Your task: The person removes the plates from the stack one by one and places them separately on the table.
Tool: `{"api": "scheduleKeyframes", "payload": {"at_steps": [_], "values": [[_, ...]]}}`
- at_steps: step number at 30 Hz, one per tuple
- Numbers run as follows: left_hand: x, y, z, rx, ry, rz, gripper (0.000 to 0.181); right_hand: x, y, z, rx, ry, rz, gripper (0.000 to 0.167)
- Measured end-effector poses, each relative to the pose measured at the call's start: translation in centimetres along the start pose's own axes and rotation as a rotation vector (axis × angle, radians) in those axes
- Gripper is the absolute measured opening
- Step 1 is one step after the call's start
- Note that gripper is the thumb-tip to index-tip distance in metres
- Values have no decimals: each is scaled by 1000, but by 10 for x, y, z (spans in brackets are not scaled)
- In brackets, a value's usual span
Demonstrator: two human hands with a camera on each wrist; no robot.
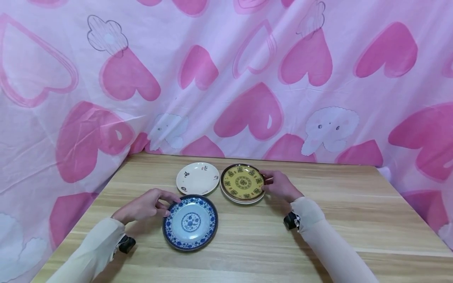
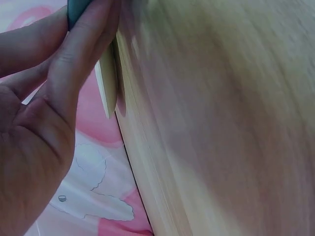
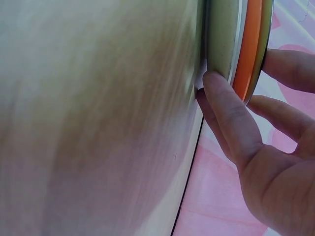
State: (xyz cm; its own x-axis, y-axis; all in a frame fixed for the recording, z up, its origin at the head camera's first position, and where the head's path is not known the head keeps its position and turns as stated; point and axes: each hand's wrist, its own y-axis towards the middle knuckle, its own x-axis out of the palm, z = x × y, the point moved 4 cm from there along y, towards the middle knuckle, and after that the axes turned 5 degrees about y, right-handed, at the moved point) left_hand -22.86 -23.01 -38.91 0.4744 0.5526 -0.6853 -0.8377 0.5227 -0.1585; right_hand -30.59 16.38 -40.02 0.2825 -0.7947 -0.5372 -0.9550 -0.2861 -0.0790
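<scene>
My left hand (image 1: pixel 141 206) pinches the left rim of a plate with a blue floral border (image 1: pixel 191 243). In the left wrist view, the dark rim of that plate (image 2: pixel 77 11) shows between the fingers. My right hand (image 1: pixel 281 186) grips the right edge of a small stack, with fingers on both its upper and lower sides. On top lies a yellow plate with a brown rim (image 1: pixel 243 182); beneath it a white plate (image 1: pixel 244 202) peeks out. An orange band (image 3: pixel 247 46) shows on the stack's side in the right wrist view.
A white plate with small dark motifs (image 1: pixel 198 179) lies just left of the stack, behind the blue-bordered one. All are on or over a wooden table (image 1: pixel 347 216). A pink curtain with hearts (image 1: pixel 247 110) hangs behind the far edge.
</scene>
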Motion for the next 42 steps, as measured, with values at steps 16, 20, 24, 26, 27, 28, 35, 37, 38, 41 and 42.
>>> {"api": "scheduleKeyframes", "payload": {"at_steps": [16,20,24,26,27,28,35,37,38,41,42], "values": [[-1,-1,-2,-41,68,-22,40,-4,-2,-1,-14,-10,4,63],[-2,-1,-2,-24,90,1,39,-4,-2,0,-12,-17,13,63],[-2,-2,-3,-33,92,17,37,-2,-2,2,-10,-16,12,63],[-1,-2,-4,-54,92,24,36,-1,-2,3,-8,-16,10,63],[0,-3,-5,-67,92,28,36,0,-2,3,-10,-18,9,63],[0,-3,-5,-75,92,33,36,0,-2,3,-9,-20,11,63],[1,-2,-6,-75,117,61,34,0,-2,2,-14,-11,8,63],[-1,-2,-6,-67,137,75,34,1,-2,1,-15,-9,7,63],[-1,-2,-6,-72,141,82,33,1,-1,0,-14,-7,8,63],[-3,-1,-7,-101,149,99,33,1,0,1,-11,-9,12,64],[-3,-1,-7,-115,147,103,33,1,0,1,-7,-8,15,64]]}}
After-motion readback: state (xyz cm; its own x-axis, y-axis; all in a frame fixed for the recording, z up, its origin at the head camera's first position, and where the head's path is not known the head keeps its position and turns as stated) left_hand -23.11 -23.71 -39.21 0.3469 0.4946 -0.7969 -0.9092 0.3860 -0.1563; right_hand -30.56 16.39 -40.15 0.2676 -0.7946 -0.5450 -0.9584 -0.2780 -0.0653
